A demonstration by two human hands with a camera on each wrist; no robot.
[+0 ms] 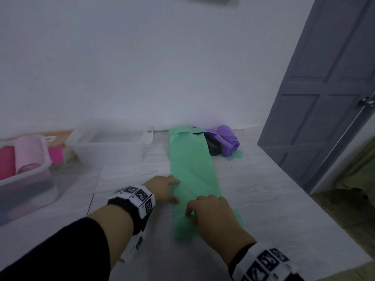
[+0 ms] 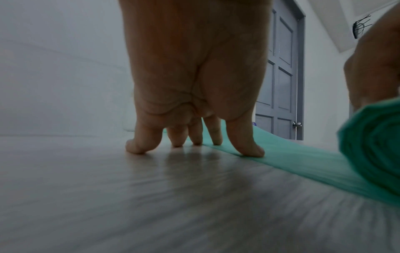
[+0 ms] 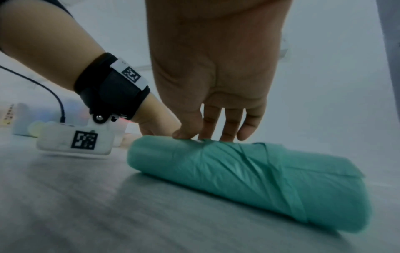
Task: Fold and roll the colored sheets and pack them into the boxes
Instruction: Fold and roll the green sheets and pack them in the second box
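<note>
A long green sheet (image 1: 192, 169) lies folded into a strip running away from me on the table. Its near end is wound into a green roll (image 1: 182, 228) (image 3: 238, 172) (image 2: 372, 154). My right hand (image 1: 203, 211) (image 3: 216, 135) arches over the roll, with the thumb and fingertips resting on its top. My left hand (image 1: 168, 189) (image 2: 194, 145) stands on straight fingertips at the strip's left edge; the thumb presses the sheet and the other fingers touch the table. The part of the roll under my right palm is hidden in the head view.
A clear box (image 1: 42, 157) at the left holds pink and red rolls. An empty clear box (image 1: 113, 151) stands behind it toward the middle. Purple rolls (image 1: 227, 140) and a black roll (image 1: 213, 148) lie at the strip's far end. The table edge (image 1: 304, 191) and a grey door (image 1: 324, 88) are at the right.
</note>
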